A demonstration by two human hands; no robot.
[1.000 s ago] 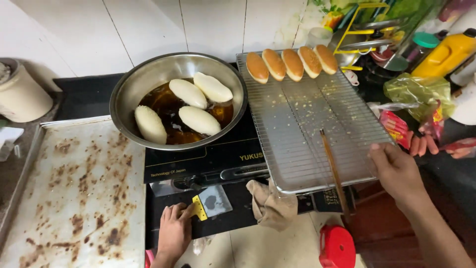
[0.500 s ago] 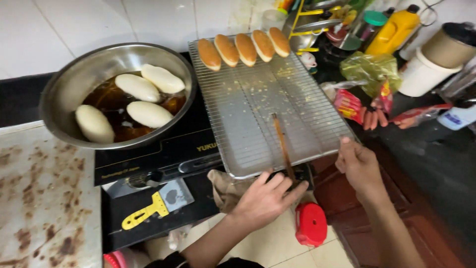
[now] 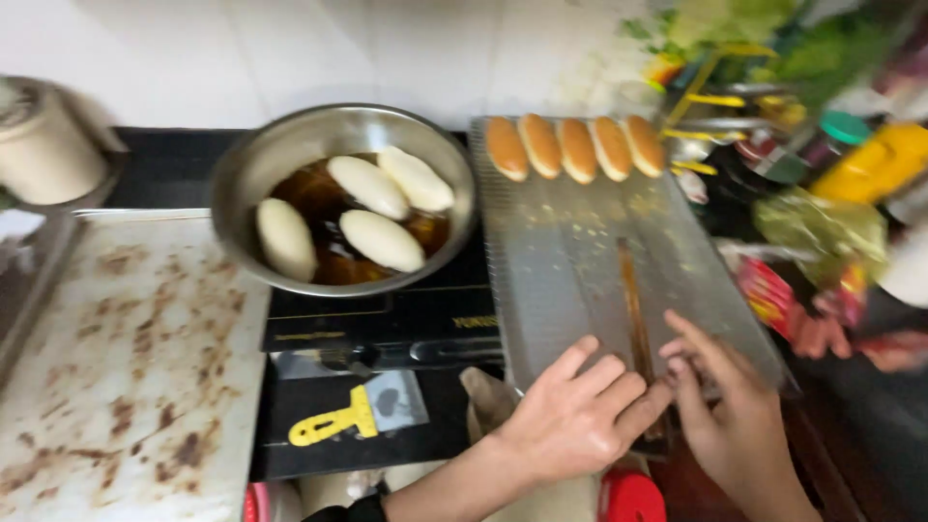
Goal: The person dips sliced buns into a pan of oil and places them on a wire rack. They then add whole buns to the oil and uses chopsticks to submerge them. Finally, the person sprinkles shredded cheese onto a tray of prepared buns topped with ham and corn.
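Metal wire rack (image 3: 580,261) touched by left hand (image 3: 575,416), fingers flat | wooden stick (image 3: 635,309) fingered by right hand (image 3: 730,411), grip unclear | five buns (image 3: 575,147) at far edge

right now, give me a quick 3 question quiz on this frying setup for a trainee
1. How many pale buns float in the pan?
2. True or false: the browned buns lie at the rack's far end.
3. Which lies between the left hand and right hand: A) yellow scraper B) wooden stick C) jar?

Key: 1. four; 2. true; 3. B
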